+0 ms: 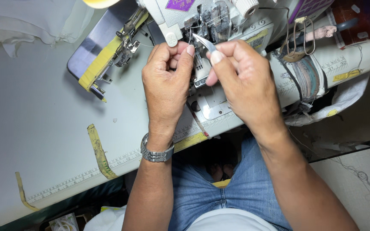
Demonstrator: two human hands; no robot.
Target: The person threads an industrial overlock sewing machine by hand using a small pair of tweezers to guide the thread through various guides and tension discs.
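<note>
Centrally, at the far edge of the sewing table (43, 111), both hands are shown at the needle area of the sewing machine (202, 25). Metal tweezers (204, 42) are pinched between thumb and fingers of the right hand (245, 81). The left hand (165, 81) is curled, its thumb and forefinger pressed together just beside the tweezer tips; whether thread is held cannot be told. A steel wristwatch (156, 153) is worn at the near edge.
</note>
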